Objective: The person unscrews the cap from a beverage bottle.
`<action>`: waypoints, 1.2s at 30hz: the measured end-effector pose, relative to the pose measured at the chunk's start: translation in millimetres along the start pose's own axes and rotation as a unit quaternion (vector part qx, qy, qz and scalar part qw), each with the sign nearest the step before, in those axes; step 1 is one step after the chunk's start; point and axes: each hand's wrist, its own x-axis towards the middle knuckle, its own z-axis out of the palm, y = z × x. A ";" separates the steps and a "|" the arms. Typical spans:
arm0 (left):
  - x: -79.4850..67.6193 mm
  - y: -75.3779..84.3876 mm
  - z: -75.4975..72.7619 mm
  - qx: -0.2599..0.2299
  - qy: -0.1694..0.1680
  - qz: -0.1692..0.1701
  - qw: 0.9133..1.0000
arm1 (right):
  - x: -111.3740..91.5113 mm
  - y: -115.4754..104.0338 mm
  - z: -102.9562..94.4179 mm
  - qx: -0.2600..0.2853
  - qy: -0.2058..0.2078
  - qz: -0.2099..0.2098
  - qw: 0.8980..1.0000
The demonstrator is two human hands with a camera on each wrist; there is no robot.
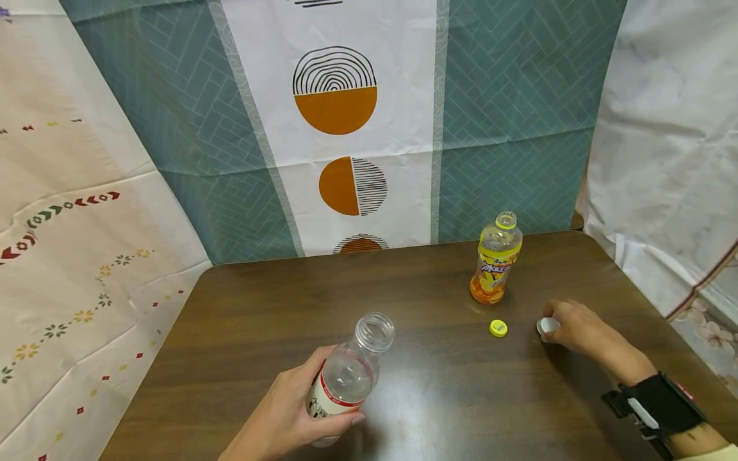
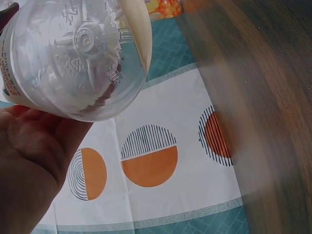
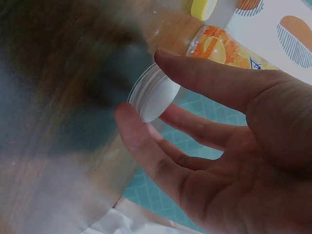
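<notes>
My left hand grips a clear plastic bottle with a cream and red label around its body, its uncapped mouth tilted up and away. In the left wrist view the ridged base of this bottle faces the camera, above the palm. At the table's right side my right hand pinches a white screw cap between thumb and fingertips, low over the tabletop. The right wrist view shows the same cap tilted on edge, its ribbed side between thumb and index finger.
An uncapped juice bottle with a yellow and orange label stands at the table's back right. In front of it lies a yellow cap, left of the right hand. Patterned cloths hang behind and beside the brown wooden table.
</notes>
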 end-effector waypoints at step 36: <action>-1.1 -1.0 0.5 -0.005 0.002 -0.013 1.000 | -1.1 5.0 2.4 0.002 -0.033 0.038 0.999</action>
